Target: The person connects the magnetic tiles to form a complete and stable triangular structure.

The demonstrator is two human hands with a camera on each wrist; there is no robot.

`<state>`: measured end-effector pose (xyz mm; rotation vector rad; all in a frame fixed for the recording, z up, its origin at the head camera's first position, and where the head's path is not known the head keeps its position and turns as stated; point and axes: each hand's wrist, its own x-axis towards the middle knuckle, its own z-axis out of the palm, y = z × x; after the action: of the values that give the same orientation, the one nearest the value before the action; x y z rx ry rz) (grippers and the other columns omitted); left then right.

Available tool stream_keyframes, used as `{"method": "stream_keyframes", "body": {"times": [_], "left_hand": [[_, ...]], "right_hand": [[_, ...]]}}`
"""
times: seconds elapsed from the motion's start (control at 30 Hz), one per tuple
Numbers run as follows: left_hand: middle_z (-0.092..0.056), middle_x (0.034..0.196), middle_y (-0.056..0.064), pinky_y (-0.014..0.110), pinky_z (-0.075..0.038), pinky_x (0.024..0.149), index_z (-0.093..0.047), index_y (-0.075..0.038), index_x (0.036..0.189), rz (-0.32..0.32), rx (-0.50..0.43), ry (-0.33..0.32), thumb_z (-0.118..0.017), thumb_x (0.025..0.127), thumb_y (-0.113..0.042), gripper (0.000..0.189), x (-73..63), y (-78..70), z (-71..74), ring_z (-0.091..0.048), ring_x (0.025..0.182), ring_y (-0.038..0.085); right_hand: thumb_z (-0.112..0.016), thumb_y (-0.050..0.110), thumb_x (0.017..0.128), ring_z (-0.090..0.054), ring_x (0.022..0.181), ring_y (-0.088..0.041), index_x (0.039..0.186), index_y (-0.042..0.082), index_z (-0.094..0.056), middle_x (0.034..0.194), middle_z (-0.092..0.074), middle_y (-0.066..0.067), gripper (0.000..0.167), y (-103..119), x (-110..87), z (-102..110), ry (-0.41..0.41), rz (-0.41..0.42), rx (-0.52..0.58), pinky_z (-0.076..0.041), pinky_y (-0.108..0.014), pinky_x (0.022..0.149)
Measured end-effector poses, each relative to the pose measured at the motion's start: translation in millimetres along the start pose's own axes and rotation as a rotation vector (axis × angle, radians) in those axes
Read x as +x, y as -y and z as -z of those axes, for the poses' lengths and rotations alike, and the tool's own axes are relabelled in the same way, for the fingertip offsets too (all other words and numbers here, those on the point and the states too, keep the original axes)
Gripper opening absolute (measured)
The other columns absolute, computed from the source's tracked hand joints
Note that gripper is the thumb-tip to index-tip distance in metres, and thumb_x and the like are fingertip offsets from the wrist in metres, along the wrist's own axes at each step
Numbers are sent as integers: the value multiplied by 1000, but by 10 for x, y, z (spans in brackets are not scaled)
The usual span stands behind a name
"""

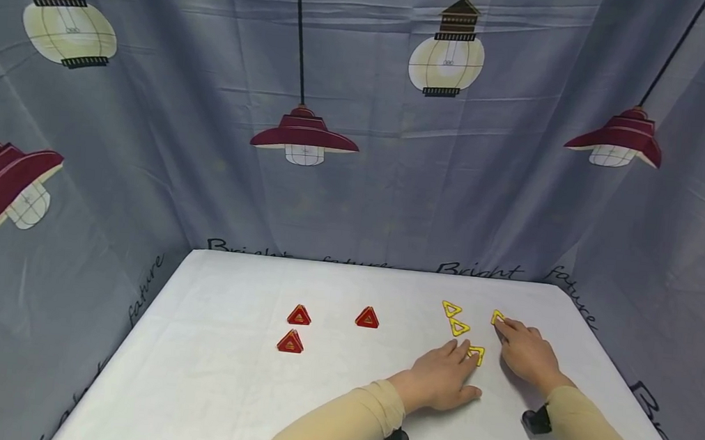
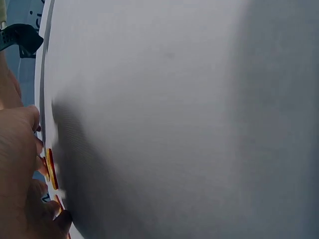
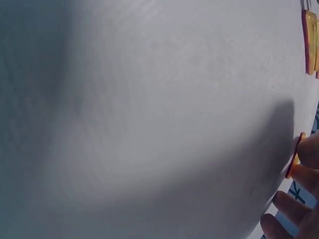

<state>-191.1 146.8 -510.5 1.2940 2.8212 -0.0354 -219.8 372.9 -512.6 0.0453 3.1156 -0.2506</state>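
My left hand (image 1: 444, 376) is spread low over the white table, fingertips on a yellow triangular frame (image 1: 476, 355). To its right, my right hand (image 1: 528, 353) reaches forward and touches another yellow triangular frame (image 1: 498, 317) with its fingertips. In the right wrist view, that frame (image 3: 296, 155) appears edge-on beneath the fingers (image 3: 308, 175). Two more yellow triangular frames, a back one (image 1: 451, 310) and a front one (image 1: 459, 328), lie corner to corner between and beyond the hands. From the left wrist, the fingers show at the left edge beside a yellow and red piece (image 2: 51, 168).
Three red triangular pieces lie left of the hands: one at the back left (image 1: 299, 315), one in front of it (image 1: 290, 342), and one nearer the middle (image 1: 367, 317). Grey curtains (image 1: 354, 206) printed with lamps surround the white table (image 1: 187, 387) at the back and sides.
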Motion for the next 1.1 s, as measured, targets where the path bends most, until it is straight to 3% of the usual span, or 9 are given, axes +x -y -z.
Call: {"method": "stream_keyframes", "body": {"times": [0.2, 0.73, 0.93, 1.1], "left_hand": [[-22, 168, -5, 26, -24, 118, -23, -35, 163, 24, 19, 30, -27, 103, -67, 68, 32, -6, 6, -23, 152, 16], [-29, 165, -8, 27, -28, 117, -37, -41, 158, 34, 15, 54, -29, 103, -68, 62, 42, -2, 27, -28, 150, 14], [-34, 163, -7, 28, -28, 117, -43, -39, 155, -16, -2, 83, -33, 103, -66, 59, -97, 27, 96, -30, 149, 14], [-36, 162, -6, 28, -27, 118, -45, -36, 155, -99, -34, 87, -34, 104, -65, 59, -346, 109, 84, -31, 149, 15]], "right_hand": [[-46, 8, 100, -41, 126, -60, 149, -1, -47, 147, -42, -33, 50, 7, 13, -4, -8, 7, 4, -35, -76, 97], [-44, 6, 99, -39, 128, -59, 150, 0, -47, 148, -41, -32, 51, 30, 36, -53, -13, -12, 15, -34, -76, 99], [-45, 6, 99, -39, 128, -59, 150, -1, -47, 148, -41, -32, 51, 32, 15, -34, -8, -15, 16, -33, -75, 100], [-46, 6, 100, -39, 128, -59, 150, -1, -47, 148, -40, -33, 51, 9, 7, -51, 6, -31, 21, -33, -75, 101]]}}
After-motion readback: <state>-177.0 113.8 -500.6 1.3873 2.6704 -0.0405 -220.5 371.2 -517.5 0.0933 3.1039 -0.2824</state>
